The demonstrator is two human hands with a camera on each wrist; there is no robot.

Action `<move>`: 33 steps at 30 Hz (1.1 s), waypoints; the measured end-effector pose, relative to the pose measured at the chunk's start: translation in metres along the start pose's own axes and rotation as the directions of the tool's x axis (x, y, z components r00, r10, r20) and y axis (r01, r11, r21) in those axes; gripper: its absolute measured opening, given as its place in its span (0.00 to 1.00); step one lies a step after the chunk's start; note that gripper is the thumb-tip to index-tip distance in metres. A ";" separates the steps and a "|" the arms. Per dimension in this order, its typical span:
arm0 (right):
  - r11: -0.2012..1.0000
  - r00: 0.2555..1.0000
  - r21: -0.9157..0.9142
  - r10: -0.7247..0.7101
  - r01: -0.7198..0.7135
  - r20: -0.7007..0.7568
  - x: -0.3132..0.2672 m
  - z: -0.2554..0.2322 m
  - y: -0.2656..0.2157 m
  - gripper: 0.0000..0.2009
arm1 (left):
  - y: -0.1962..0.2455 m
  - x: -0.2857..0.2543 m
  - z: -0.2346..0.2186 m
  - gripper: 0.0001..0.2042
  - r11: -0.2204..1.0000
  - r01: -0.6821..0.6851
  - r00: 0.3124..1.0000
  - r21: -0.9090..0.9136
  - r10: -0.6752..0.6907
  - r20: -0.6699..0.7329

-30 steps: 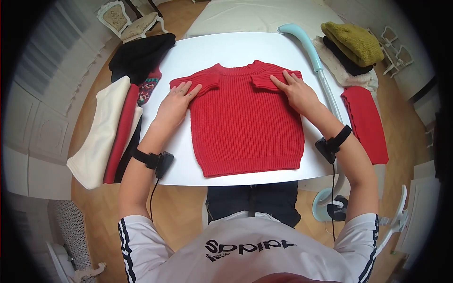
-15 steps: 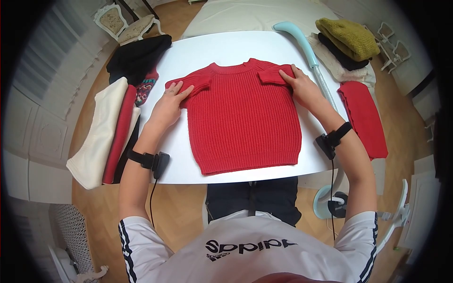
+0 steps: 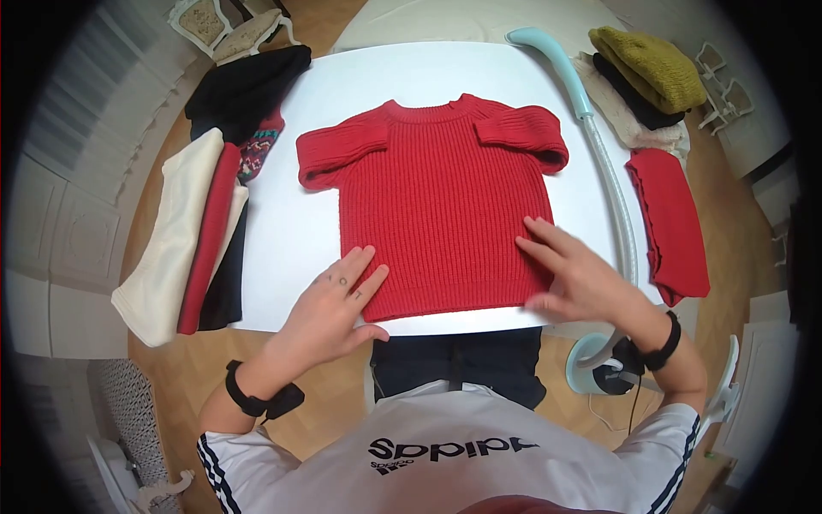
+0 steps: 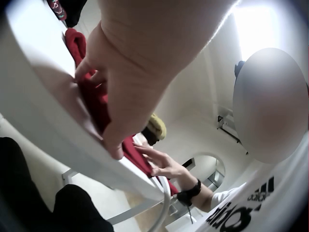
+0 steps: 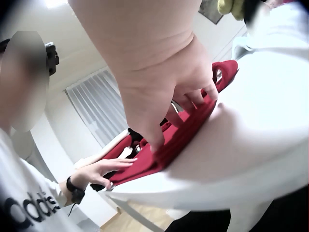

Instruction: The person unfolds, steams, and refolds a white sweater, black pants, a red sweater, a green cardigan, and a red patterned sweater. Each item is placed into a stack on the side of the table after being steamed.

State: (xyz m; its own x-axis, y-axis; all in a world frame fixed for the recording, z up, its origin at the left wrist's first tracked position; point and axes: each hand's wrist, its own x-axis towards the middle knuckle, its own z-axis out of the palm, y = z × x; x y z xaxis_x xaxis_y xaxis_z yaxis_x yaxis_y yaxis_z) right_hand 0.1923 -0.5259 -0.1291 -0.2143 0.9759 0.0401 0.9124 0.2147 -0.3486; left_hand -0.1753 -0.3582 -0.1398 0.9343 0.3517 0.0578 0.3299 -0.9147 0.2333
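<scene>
A red ribbed sweater (image 3: 445, 197) lies flat on the white table, both sleeves folded back over its upper corners. At its lower left corner the left hand (image 3: 330, 308) touches the knit with spread fingers, the thumb near the table's front edge. The right hand (image 3: 582, 278) is at the lower right side, fingers extended over the sweater's edge. In the left wrist view the left hand (image 4: 125, 87) reaches down to the red knit (image 4: 94, 104). From the right wrist, the right hand (image 5: 159, 87) has its fingertips on the sweater (image 5: 186, 133).
Folded cream (image 3: 167, 248), red and black garments lie at the table's left, below a black garment (image 3: 248, 86). A steamer's pale blue head (image 3: 556, 64) and hose run along the right side. Beyond it are a stack with a mustard knit (image 3: 651, 68) and a folded red garment (image 3: 672, 227).
Both hands have left the sleeves and moved down toward the person, to the sweater's lower corners. The sleeve folds now show uncovered.
</scene>
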 end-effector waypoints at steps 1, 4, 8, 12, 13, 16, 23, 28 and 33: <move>1.000 1.000 -0.004 -0.002 0.002 0.023 -0.004 0.001 -0.009 0.43 | 0.001 -0.005 0.005 0.40 1.000 0.003 1.000 -0.004 -0.003 0.004; 1.000 0.998 -0.016 -0.004 0.005 0.068 -0.015 -0.001 -0.026 0.53 | 0.006 -0.018 0.009 0.42 0.997 -0.004 1.000 -0.071 0.005 0.012; 0.998 0.993 -0.063 0.022 -0.015 0.113 -0.030 0.006 -0.040 0.47 | 0.017 -0.032 0.014 0.33 1.000 -0.022 0.998 -0.004 0.022 -0.061; 0.996 0.998 -0.066 -0.065 0.063 -0.019 -0.034 0.000 -0.021 0.26 | 0.004 -0.026 0.000 0.15 0.991 -0.061 0.990 -0.120 0.044 -0.136; 0.998 0.997 0.021 -0.064 0.065 -0.040 -0.029 -0.006 -0.015 0.20 | -0.002 -0.023 -0.005 0.16 0.963 0.017 0.987 -0.269 -0.059 -0.148; 0.931 0.960 0.346 0.197 -0.120 -0.197 -0.003 -0.017 0.000 0.12 | -0.013 0.008 -0.025 0.11 0.805 0.118 0.912 -0.581 -0.320 -0.257; 0.861 0.773 0.264 0.508 -0.435 -0.380 0.097 -0.024 0.034 0.16 | -0.081 0.130 -0.037 0.19 0.896 0.373 0.788 -0.241 -0.443 -0.428; 0.903 0.795 -0.163 0.251 -0.398 -0.552 0.111 0.004 0.024 0.24 | -0.052 0.136 -0.009 0.24 0.933 0.355 0.870 0.062 -0.306 -0.386; 0.943 0.917 -0.297 0.023 -0.152 -0.398 0.115 0.049 0.022 0.27 | -0.037 0.135 0.036 0.27 0.974 0.145 0.958 0.176 -0.094 -0.270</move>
State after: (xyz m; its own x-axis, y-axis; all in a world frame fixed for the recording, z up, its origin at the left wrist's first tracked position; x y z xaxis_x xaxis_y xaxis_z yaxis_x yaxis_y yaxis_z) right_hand 0.1705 -0.4104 -0.1782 -0.0370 0.9149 0.4021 0.9963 0.0650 -0.0563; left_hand -0.0568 -0.2847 -0.1760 0.8278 0.4767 0.2958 0.4805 -0.8746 0.0647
